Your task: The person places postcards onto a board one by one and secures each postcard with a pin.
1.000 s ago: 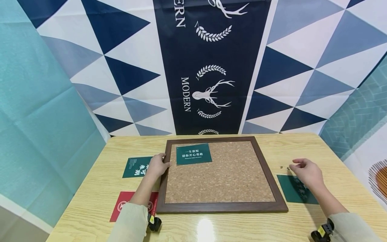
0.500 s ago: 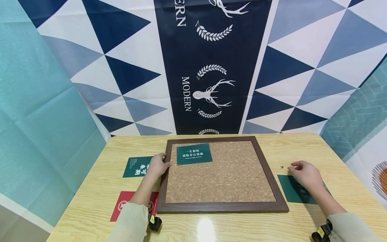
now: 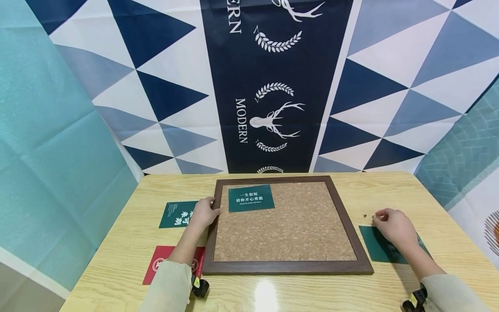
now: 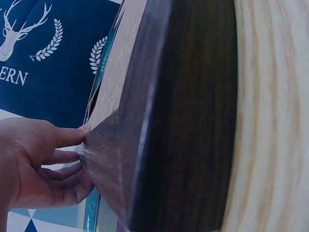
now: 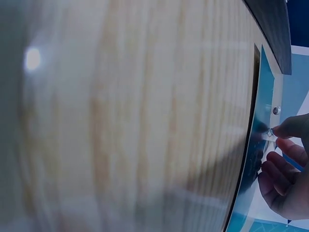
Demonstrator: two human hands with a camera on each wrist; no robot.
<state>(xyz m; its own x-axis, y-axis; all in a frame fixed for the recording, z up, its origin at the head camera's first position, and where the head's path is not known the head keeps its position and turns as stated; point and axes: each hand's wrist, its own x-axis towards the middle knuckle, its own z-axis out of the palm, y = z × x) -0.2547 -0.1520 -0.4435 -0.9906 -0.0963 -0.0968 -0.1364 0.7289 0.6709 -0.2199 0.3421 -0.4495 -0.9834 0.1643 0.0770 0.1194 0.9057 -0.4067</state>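
Observation:
A cork board [image 3: 284, 229] in a dark brown frame lies flat on the wooden table, with a green card [image 3: 251, 198] at its upper left. My left hand [image 3: 202, 213] holds the frame's left side; in the left wrist view the thumb lies over the edge and the other fingers are curled beside it. To the right of the board, my right hand [image 3: 395, 227] pinches a small shiny thumbtack [image 5: 271, 131] at the table between thumb and forefinger. Just left of those fingertips lies another thumbtack [image 3: 364, 215]. Beneath this hand is a second green card [image 3: 376, 247], partly covered.
Left of the board lie another green card [image 3: 171, 215] and a red card [image 3: 156, 264], both partly hidden by my left arm. A patterned cloth [image 3: 273, 86] hangs behind the table's [image 3: 296, 292] far edge.
My right hand has lowered slightly and its thumb and forefinger have closed at the nearer thumbtack. The left hand stays on the frame. The head view has shifted a little.

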